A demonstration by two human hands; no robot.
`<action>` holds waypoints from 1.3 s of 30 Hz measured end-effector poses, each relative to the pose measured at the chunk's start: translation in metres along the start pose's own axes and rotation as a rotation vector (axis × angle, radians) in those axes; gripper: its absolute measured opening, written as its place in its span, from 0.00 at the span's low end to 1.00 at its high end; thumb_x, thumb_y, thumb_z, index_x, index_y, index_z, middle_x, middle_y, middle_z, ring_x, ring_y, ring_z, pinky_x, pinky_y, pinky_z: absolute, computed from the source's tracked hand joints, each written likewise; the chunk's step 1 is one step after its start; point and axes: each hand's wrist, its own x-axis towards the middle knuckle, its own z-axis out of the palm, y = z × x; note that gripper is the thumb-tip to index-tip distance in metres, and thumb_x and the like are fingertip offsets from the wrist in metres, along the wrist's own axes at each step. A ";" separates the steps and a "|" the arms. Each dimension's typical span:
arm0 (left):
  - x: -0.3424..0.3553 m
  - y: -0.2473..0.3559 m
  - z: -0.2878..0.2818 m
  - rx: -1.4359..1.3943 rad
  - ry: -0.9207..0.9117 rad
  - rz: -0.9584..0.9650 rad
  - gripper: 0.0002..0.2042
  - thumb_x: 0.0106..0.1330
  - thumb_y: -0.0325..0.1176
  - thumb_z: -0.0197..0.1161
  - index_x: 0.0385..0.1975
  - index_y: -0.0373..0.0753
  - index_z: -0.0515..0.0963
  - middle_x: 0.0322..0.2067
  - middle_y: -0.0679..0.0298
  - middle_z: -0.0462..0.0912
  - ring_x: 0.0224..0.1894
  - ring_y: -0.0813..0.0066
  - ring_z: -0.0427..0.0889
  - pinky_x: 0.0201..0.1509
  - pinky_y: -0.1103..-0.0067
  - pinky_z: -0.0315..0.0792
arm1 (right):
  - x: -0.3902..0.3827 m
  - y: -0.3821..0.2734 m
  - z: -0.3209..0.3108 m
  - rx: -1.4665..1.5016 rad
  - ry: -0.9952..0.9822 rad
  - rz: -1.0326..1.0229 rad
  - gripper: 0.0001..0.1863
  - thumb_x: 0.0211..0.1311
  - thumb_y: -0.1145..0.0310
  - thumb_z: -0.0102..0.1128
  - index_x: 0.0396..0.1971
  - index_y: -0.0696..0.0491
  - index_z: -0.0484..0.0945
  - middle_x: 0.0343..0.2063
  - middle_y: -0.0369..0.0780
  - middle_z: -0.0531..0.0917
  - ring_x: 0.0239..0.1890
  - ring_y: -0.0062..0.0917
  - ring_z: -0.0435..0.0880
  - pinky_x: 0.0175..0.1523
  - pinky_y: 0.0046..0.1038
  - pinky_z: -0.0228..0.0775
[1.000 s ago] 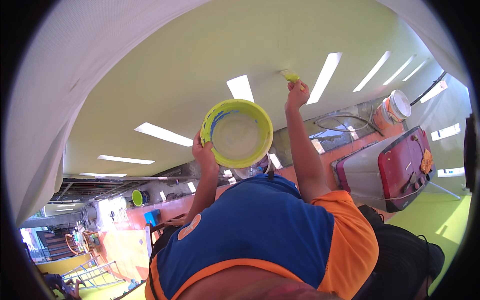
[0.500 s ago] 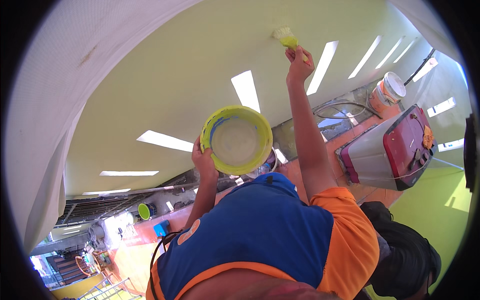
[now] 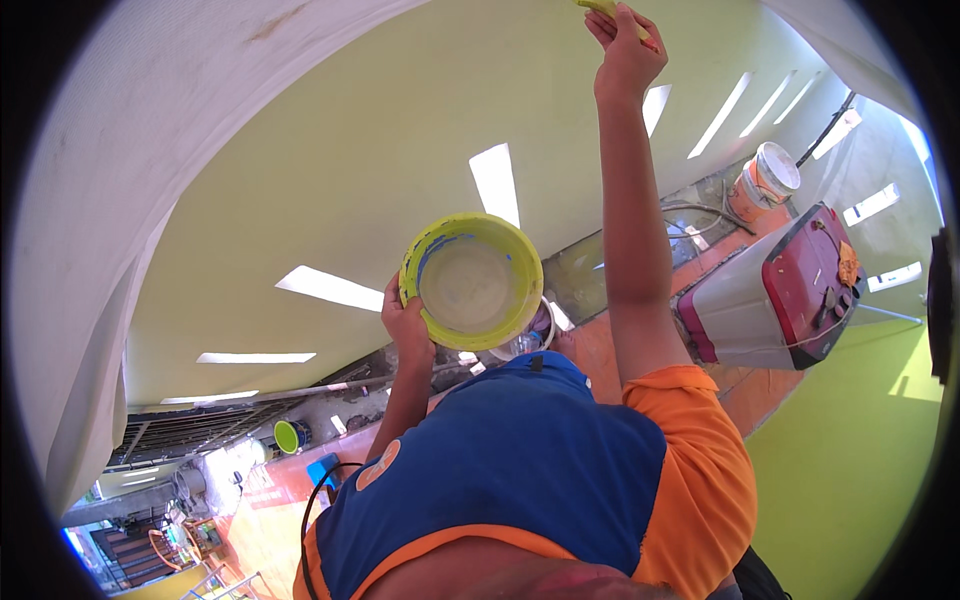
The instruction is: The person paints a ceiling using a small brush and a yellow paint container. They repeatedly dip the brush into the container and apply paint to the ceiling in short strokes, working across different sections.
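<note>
My left hand (image 3: 405, 320) grips the side of a round yellow-green tub (image 3: 516, 278) of creamy pale liquid, with blue smears on its inner wall. Up at the top edge, my right hand (image 3: 630, 45) is closed on a yellow-green handled brush (image 3: 596, 5), raised against the pale green wall (image 3: 370, 130); the brush's head is cut off by the frame. Bright slanted strips cross that wall. Below the tub, a pail (image 3: 520, 343) shows partly behind it.
At right are stacked white-orange buckets (image 3: 765, 185), a hose (image 3: 690, 208) and a white-maroon appliance (image 3: 800, 295). A green bucket (image 3: 288, 436), blue object (image 3: 322, 470) and metal ladder (image 3: 215, 585) stand lower left. White fabric (image 3: 90, 250) drapes along the left.
My right hand has moved upward and slightly right with the brush, whose bristles have left the frame. My left hand and tub stay nearly still. The dark shape at lower right shows less.
</note>
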 end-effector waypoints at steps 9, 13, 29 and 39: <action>0.001 -0.002 -0.003 0.020 0.031 -0.012 0.26 0.56 0.12 0.51 0.59 0.25 0.68 0.51 0.53 0.79 0.51 0.67 0.82 0.56 0.75 0.77 | -0.118 0.131 -0.169 -0.352 0.226 0.387 0.08 0.67 0.75 0.58 0.39 0.66 0.76 0.30 0.49 0.84 0.29 0.30 0.88 0.37 0.27 0.86; 0.004 -0.002 0.000 0.014 0.026 0.005 0.27 0.56 0.12 0.51 0.60 0.25 0.68 0.51 0.52 0.79 0.52 0.67 0.81 0.57 0.75 0.76 | -0.098 0.112 -0.136 -0.373 0.172 0.346 0.09 0.67 0.74 0.59 0.38 0.66 0.76 0.29 0.47 0.84 0.30 0.29 0.88 0.38 0.27 0.86; -0.002 -0.006 0.002 -0.006 0.055 -0.008 0.27 0.55 0.11 0.49 0.59 0.26 0.69 0.52 0.53 0.79 0.52 0.68 0.81 0.59 0.75 0.75 | -0.131 0.138 -0.170 -0.327 0.337 0.370 0.07 0.66 0.75 0.59 0.38 0.64 0.76 0.30 0.47 0.83 0.30 0.28 0.86 0.40 0.27 0.86; -0.001 -0.014 0.017 0.005 0.036 0.011 0.27 0.55 0.10 0.47 0.59 0.26 0.69 0.51 0.53 0.79 0.51 0.69 0.82 0.58 0.75 0.75 | -0.001 0.037 -0.067 -0.074 0.081 0.036 0.07 0.68 0.76 0.58 0.39 0.65 0.72 0.34 0.50 0.83 0.34 0.35 0.88 0.45 0.33 0.88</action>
